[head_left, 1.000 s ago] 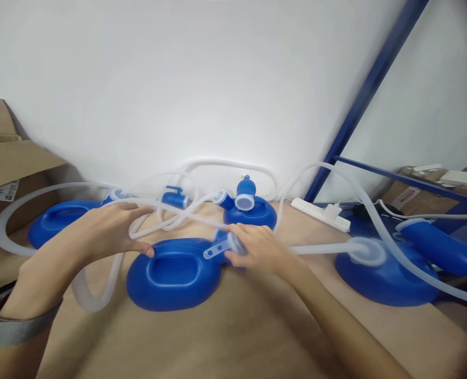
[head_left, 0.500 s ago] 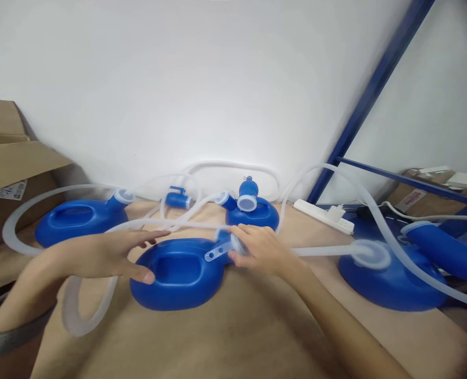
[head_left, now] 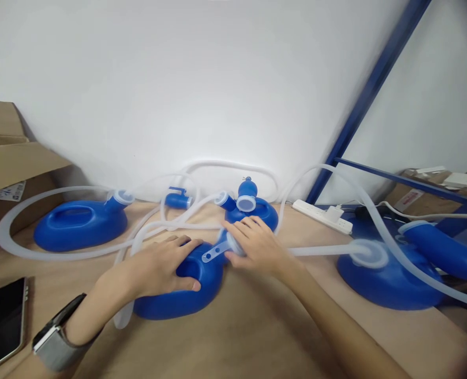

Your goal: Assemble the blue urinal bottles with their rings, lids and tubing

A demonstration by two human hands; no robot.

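A blue plastic urinal bottle (head_left: 166, 309) lies on its side in front of me. My left hand (head_left: 158, 268) rests over its body, with the fingers across the far side and the thumb by the handle opening. At the neck, my right hand (head_left: 257, 245) is wrapped around the white cap (head_left: 232, 243), partly hiding it. From this cap a clear strap with holes (head_left: 216, 251) reaches over the bottle's shoulder. A translucent hose (head_left: 186, 225) runs behind the bottle and curves down behind my left wrist, which wears a watch (head_left: 57, 337).
More blue urinal bottles stand at the left (head_left: 81, 234), at the back (head_left: 270, 213) and at the right (head_left: 391, 289), with looping hoses. A small blue fitting (head_left: 176, 200) lies near the wall. Around are a phone (head_left: 2, 321), a cardboard box (head_left: 16, 163) and a power strip (head_left: 322, 217).
My left hand has moved right, from beside the bottle onto its body. The hose's near loop has shifted right, and the phone has come into view. My right hand stays at the cap.
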